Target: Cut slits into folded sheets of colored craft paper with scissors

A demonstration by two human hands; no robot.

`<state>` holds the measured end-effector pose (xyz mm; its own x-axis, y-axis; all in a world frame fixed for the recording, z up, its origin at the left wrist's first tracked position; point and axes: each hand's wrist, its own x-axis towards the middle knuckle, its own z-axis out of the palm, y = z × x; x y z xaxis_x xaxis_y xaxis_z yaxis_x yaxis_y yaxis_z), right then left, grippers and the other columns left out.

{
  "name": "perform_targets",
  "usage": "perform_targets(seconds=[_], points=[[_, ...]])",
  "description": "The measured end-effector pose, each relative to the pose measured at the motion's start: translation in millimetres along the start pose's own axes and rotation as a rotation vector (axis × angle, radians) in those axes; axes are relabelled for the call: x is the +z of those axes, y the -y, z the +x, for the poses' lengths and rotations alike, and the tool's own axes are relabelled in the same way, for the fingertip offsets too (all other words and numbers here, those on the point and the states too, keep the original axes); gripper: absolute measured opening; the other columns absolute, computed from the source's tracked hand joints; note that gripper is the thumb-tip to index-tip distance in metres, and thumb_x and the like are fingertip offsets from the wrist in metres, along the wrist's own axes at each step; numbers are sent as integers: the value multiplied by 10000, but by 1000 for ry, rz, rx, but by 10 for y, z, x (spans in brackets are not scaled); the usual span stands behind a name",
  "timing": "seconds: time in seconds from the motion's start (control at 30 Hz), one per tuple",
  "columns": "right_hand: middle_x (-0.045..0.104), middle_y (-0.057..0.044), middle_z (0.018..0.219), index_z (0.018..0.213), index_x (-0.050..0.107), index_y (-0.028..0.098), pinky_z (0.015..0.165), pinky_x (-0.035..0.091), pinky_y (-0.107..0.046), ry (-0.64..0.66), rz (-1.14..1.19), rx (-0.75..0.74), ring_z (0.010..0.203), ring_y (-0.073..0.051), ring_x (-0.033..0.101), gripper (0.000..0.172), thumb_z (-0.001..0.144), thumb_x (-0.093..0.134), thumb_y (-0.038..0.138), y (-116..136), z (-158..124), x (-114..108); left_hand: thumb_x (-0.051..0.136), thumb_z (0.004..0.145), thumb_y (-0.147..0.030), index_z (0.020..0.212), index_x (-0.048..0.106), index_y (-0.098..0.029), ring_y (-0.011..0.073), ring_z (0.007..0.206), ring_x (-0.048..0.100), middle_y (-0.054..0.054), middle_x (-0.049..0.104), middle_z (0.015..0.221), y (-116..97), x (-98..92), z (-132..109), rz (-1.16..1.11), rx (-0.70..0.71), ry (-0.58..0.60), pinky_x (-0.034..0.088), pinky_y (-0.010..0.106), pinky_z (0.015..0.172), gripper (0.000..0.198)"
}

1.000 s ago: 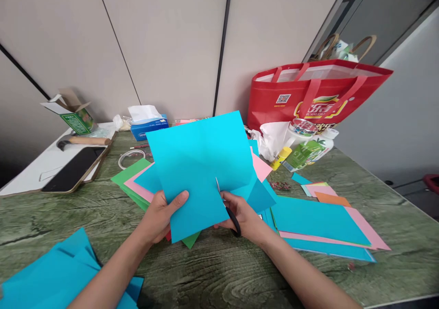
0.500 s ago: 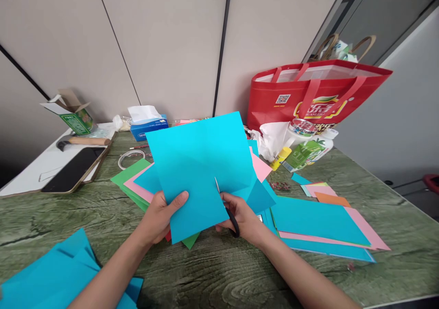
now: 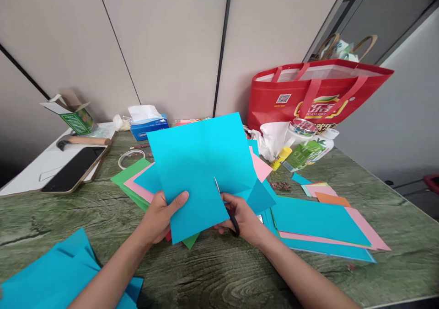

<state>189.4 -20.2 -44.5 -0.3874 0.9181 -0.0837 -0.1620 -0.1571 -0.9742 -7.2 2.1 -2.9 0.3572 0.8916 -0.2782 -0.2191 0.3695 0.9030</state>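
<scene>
A large sheet of blue paper (image 3: 202, 162) is held up off the table, tilted toward me. My left hand (image 3: 163, 215) pinches its lower left edge, thumb on the front and fingers behind. In my right hand (image 3: 240, 217) is a pair of black-handled scissors (image 3: 234, 224), gripped by the handles. One slim blade shows on the front of the sheet, at a cut running up from the lower edge; the other blade is hidden behind it. Behind the blue sheet lie green paper (image 3: 132, 172) and pink paper (image 3: 262, 167), partly covered.
Stacked coloured papers (image 3: 318, 220) lie on the right, more blue sheets (image 3: 51, 277) at lower left. Along the back stand a tissue box (image 3: 149, 128), a glue stick (image 3: 281, 158) and a red bag (image 3: 274, 103). A phone (image 3: 75, 169), a hammer (image 3: 85, 140) and a tape roll (image 3: 131, 159) are left.
Almost nothing differs. Both hands, the scissors and the blue sheet stay in nearly the same place.
</scene>
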Motion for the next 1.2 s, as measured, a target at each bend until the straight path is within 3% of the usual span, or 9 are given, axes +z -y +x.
perform_targets(seconds=[0.93,1.2], points=[[557,48,439,729,519,154,333,392,-184,-63,35,67,338,-86,505,290,583,709,318,3,0,36,595,751,-294,1274,351,-307,349,1150,441,-43,437,1335,8,-24,6,1,-10,34,558,433,789,577],[540,67,455,700,501,172,310,387,-172,-90,62,21,345,-79,497,219,577,674,227,-61,19,37,638,712,-279,1239,395,-317,368,1160,425,-37,466,1311,-34,-66,1,-11,-37,14,572,449,773,582]])
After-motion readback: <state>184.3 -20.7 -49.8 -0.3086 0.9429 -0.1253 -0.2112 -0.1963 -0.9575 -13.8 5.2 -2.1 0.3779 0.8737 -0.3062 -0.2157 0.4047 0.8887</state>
